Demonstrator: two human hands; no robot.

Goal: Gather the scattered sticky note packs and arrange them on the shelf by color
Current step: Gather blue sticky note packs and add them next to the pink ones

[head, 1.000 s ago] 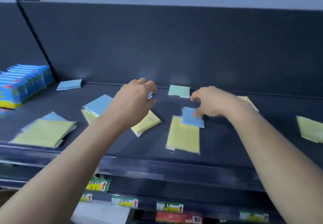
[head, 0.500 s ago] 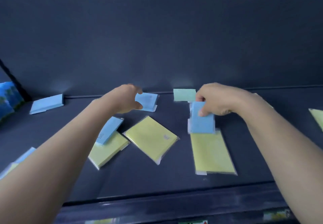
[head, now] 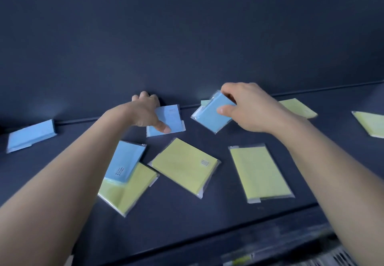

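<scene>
Nothing you can actually read here. The lower blue pack (head: 124,159) has a tiny printed block near its corner, and so does the middle yellow pack (head: 182,167), but they're just specks. The tags (head: 241,260) on the shelf edge (head: 270,239) are pure blur.

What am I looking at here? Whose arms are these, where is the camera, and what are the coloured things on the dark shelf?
There is no machine here. A person works with bare hands, and the single camera sits on their head, looking forward and down. The right hand grips a tilted light blue sticky note pack in clear wrap. The left hand holds a second light blue pack near the back wall, thumb on top. On the dark grey shelf lie flat yellow rectangular packs. One left yellow pack has a third blue pack resting on it. Another blue pack lies far left.
</scene>
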